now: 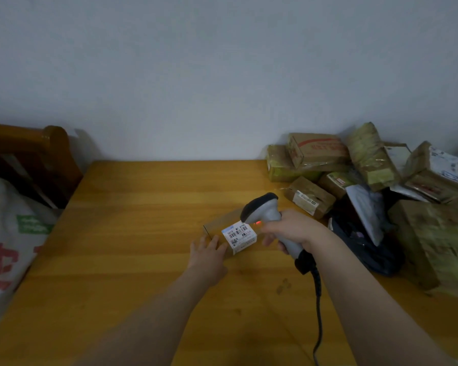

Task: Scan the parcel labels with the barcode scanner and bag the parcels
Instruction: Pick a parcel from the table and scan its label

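Small cardboard parcel (222, 235) sits on worktop (132, 233), roughly centre, a bit to the right. Box colour is close to the wood and its edges are blurry. Long axis looks approx left-right, but can't tell exactly. White label (239, 235) w/ barcode is on the parcel's right end, facing up and wrapping over the near edge.

L hand (209, 253): fingers straight, fairly flat, fingertips touching the parcel's near-left side, no grip.

R hand (292, 229): wrapped round the handle of the barcode scanner (269, 213). Scanner's long axis runs diagonally, w/ the handle toward near-right and the dark head up toward back-left. Its nose tilts down over the label, just above it and not touching. Small red light (258, 222) shows under the head. Coiled cable (318, 307) drops from the handle butt toward the near edge.

Back-right of worktop: pile of taped cardboard parcels (325, 165), some w/ labels, plus a dark bag (373, 249) beside them. Far left, off the worktop: white woven sack (8, 233) w/ red and green print, and a wooden frame (50, 154) behind it.
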